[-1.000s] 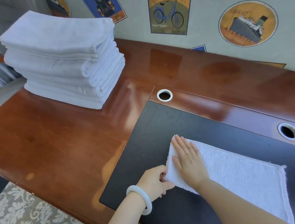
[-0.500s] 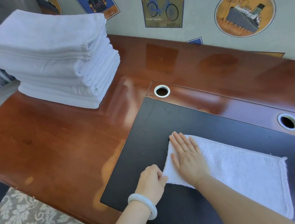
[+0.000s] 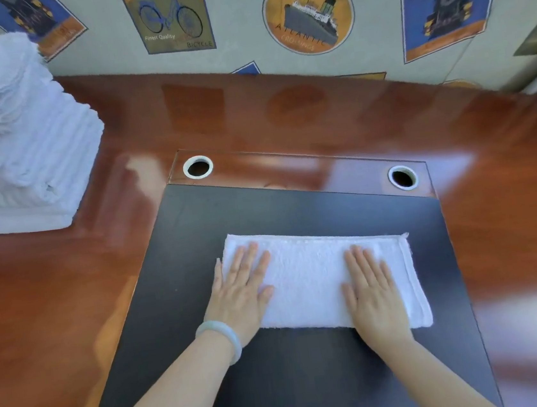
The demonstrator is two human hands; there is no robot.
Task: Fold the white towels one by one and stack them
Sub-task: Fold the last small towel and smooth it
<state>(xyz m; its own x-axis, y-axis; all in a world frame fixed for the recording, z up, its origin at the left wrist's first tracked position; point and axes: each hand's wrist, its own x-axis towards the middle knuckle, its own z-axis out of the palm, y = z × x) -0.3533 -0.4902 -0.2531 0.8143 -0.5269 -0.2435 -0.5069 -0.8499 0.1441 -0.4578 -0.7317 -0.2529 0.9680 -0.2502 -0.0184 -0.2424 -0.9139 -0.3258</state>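
White towel stack (image 3: pixel 16 141) piled at left end of wooden desk (image 3: pixel 317 114). Single folded towel (image 3: pixel 309 279) flat on black desk pad (image 3: pixel 279 369). Left hand (image 3: pixel 242 293) and right hand (image 3: pixel 372 292) pressing its two ends, palms down, fingers straight. Pale bangle (image 3: pixel 234 341) on left wrist.

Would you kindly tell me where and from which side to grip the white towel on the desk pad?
I would pinch the white towel by the two corners of its right short end, coming from the right. It lies flat as a long left-to-right strip on the desk pad, and that hemmed end lies free beyond the right hand, ready to fold toward the left hand.
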